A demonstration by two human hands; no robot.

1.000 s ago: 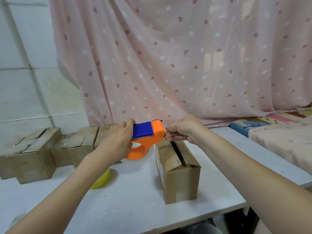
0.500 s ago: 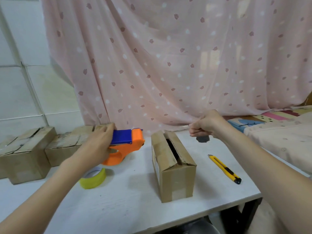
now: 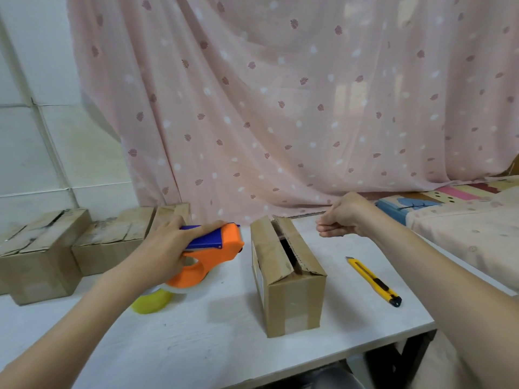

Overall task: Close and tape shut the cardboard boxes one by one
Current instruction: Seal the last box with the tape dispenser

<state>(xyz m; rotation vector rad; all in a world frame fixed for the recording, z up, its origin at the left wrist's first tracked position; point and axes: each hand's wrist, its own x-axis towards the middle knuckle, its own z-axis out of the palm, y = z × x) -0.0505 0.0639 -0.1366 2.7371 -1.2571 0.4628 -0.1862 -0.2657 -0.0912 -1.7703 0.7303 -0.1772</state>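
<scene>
A white surface [image 3: 196, 341] is seen from above and behind two bare forearms. At the centre stands a small cardboard box [image 3: 289, 279], its top flaps folded down but left slightly apart, so that a dark gap is shown along the middle; pale tape is seen on its near face. At 9 o'clock from the box, an orange and blue tape dispenser [image 3: 216, 248] loaded with a clear roll is gripped by the left hand [image 3: 165, 248], whose fingers are curled over the blue top of the tool. Just below that hand, at 7 o'clock from the dispenser, a yellow tape roll [image 3: 151, 301] is laid on the surface, partly hidden by the wrist. The right hand [image 3: 341, 217] is held in the air at 1 o'clock from the box, its fingers curled together as if pinching; whether anything is held cannot be told. At 3 o'clock from the box, a yellow utility knife [image 3: 373, 280] is laid flat. More cardboard boxes [image 3: 47, 254] are lined up at far left. A pink patterned curtain [image 3: 280, 108] is hung behind, and a bed [image 3: 463, 220] is seen at right.
</scene>
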